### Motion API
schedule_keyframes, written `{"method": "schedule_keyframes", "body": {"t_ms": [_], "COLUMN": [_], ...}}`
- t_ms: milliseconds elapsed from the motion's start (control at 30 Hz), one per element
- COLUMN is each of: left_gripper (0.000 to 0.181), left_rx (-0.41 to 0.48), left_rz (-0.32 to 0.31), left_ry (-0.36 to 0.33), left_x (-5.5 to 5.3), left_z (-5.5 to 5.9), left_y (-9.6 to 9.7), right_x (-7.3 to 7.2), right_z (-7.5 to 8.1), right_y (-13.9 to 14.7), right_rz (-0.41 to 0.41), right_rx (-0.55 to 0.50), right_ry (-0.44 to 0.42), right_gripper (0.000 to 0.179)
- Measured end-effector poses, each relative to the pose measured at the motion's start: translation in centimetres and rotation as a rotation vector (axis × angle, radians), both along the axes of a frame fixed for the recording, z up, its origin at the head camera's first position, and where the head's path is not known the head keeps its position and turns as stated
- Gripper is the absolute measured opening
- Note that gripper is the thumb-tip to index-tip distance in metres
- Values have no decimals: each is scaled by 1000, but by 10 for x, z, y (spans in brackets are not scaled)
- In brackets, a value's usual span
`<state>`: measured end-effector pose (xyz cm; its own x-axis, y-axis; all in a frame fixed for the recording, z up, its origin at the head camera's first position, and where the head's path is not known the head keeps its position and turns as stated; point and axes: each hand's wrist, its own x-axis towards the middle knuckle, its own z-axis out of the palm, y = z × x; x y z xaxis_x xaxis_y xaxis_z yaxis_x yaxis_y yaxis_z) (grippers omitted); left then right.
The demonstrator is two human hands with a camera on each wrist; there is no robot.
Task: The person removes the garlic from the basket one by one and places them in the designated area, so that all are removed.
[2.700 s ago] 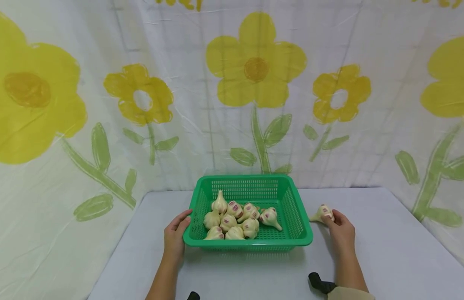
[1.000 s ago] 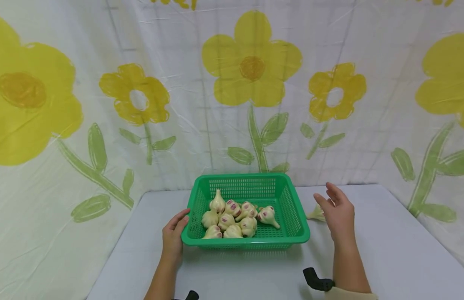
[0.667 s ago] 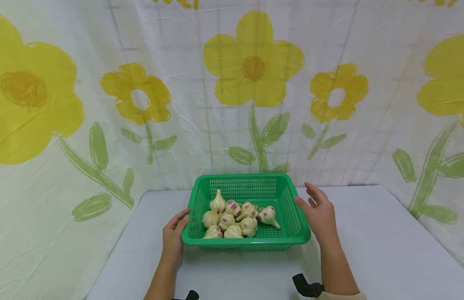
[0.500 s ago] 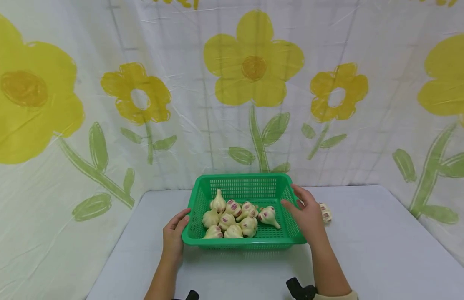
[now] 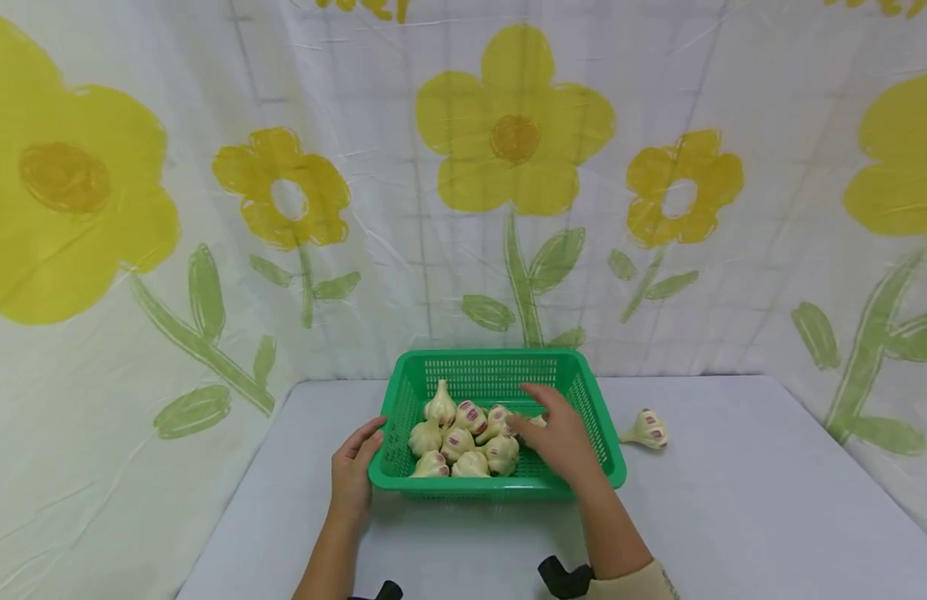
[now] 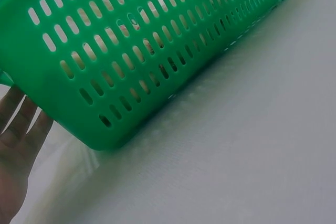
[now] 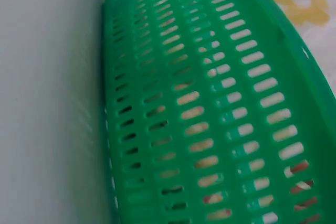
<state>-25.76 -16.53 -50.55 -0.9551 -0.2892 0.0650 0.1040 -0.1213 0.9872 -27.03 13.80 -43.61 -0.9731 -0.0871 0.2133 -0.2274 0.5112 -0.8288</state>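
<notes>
Several garlic bulbs [image 5: 456,443], cream with some purple patches, lie in a green plastic basket [image 5: 501,483] with slotted walls. My left hand [image 5: 353,475] holds the basket at its left rim; in the left wrist view its fingers [image 6: 23,124] lie against the outer wall under the rim. My right hand [image 5: 557,437] is over the basket's right part, thumb and forefinger spread above the rightmost bulb, which it mostly hides. Contact with that bulb cannot be made out. One garlic bulb [image 5: 647,429] lies outside, right of the basket, its stem toward the wall.
The white table [image 5: 741,492] extends on both sides of the basket. Behind it hangs a white curtain [image 5: 403,292] painted with yellow flowers. Black mounts [image 5: 564,577] are worn at both wrists. In the right wrist view the slotted basket wall [image 7: 210,103] fills most of the picture.
My right hand has let go of the garlic bulb outside, lifted, and moved left across the rim to above the basket. The bulb outside lies uncovered. My left hand stays at the rim.
</notes>
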Motion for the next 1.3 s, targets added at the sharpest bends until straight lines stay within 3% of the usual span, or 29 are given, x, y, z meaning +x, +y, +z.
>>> {"method": "schedule_keyframes", "body": {"t_ms": [167, 367, 500, 733, 1133, 1300], "left_gripper": [34, 34, 34, 33, 34, 33], "left_rx": [-13, -17, -11, -3, 3, 12], "left_rz": [0, 3, 3, 1, -14, -13], "left_ry": [-5, 11, 16, 22, 14, 21], "left_x": [-1, -5, -7, -7, -1, -1], "left_z": [1, 4, 6, 5, 1, -1], "left_y": [-1, -2, -1, 0, -1, 0], "right_x": [-8, -15, -16, -12, -12, -12], "right_z": [-1, -3, -1, 0, -7, -8], "right_y": [-18, -27, -27, -28, -28, -27], "right_rz": [115, 286, 290, 273, 403, 413], "right_rx": [120, 288, 349, 400, 439, 438], "right_ry": [-48, -79, -96, -206, -295, -302], "right_gripper": [63, 54, 53, 52, 26, 26]}}
